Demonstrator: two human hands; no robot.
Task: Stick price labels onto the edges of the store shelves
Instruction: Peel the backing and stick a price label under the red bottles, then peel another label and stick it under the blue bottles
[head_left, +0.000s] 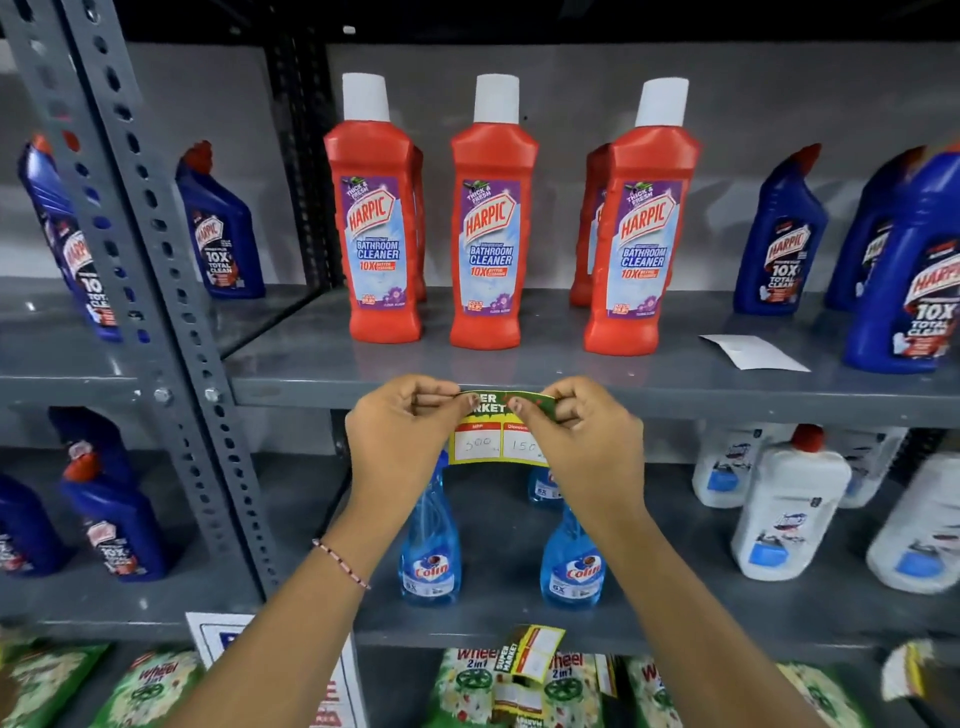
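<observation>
A green and yellow price label (493, 434) with two white boxes hangs against the front edge of the grey shelf (727, 402), below three red Harpic bottles (488, 228). My left hand (400, 441) pinches the label's top left corner. My right hand (576, 441) pinches its top right corner, where the green strip is folded over. Both hands touch the shelf edge. Handwritten numbers fill the label's boxes; my right thumb hides part of the right one.
A white paper slip (753, 352) lies on the shelf to the right, beside blue Harpic bottles (914, 270). Blue Colin spray bottles (430, 545) stand on the shelf below. More labels (530, 660) hang from a lower shelf edge. A perforated grey upright (171, 322) stands left.
</observation>
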